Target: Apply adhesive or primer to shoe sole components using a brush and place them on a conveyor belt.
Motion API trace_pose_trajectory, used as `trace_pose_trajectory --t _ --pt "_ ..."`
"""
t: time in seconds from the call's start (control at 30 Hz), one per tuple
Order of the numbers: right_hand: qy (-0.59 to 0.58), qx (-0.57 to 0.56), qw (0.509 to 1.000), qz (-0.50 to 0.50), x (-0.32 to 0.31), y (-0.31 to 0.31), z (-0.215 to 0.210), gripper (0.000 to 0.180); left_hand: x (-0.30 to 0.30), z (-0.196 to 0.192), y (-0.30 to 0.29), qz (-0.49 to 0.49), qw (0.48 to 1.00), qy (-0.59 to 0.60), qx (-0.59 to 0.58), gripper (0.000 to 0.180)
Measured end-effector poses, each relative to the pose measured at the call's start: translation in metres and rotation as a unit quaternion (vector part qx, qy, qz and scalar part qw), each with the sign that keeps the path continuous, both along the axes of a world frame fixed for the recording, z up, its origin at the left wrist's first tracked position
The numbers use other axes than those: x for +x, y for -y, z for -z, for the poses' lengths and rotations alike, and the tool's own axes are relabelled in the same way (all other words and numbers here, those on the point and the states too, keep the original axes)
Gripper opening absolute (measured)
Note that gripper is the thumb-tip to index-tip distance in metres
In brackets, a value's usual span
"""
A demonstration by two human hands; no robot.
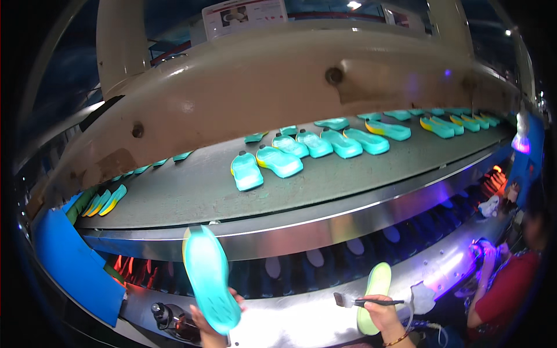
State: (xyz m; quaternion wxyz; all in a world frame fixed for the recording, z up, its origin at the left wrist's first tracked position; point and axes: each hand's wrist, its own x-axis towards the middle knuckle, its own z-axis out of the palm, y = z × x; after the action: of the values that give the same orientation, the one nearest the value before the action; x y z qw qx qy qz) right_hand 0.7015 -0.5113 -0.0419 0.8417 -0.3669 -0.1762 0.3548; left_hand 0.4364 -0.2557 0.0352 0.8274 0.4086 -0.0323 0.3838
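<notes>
Grey conveyor belt [191,197] with rows of turquoise shoe soles [279,160], seemingly all loose.

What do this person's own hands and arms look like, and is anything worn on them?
Both hands are bare, with no gloves. The left hand shows only fingers and part of the wrist at the lower edge, with no sleeve in view. The right hand has a thin beaded bracelet, orange to gold, around the wrist; the forearm below it shows no sleeve either.

Turquoise sole [210,278] smooth rubbery (slight sheen); conveyor belt [185,194] matt grey; rail [325,223] polished metal.
</notes>
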Motion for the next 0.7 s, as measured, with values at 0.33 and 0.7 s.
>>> trace_pose_trajectory --t 0.33,0.7 --pt "0.109 -0.081 0.983 -0.121 -0.02 -0.04 -0.02 0.023 0.084 0.098 0.09 0.237 0.926 -0.016 -0.293 0.09" --pt "0.116 -0.112 0.981 -0.104 -0.011 -0.067 -0.026 0.021 0.102 0.088 0.111 0.229 0.929 -0.076 -0.282 0.087"
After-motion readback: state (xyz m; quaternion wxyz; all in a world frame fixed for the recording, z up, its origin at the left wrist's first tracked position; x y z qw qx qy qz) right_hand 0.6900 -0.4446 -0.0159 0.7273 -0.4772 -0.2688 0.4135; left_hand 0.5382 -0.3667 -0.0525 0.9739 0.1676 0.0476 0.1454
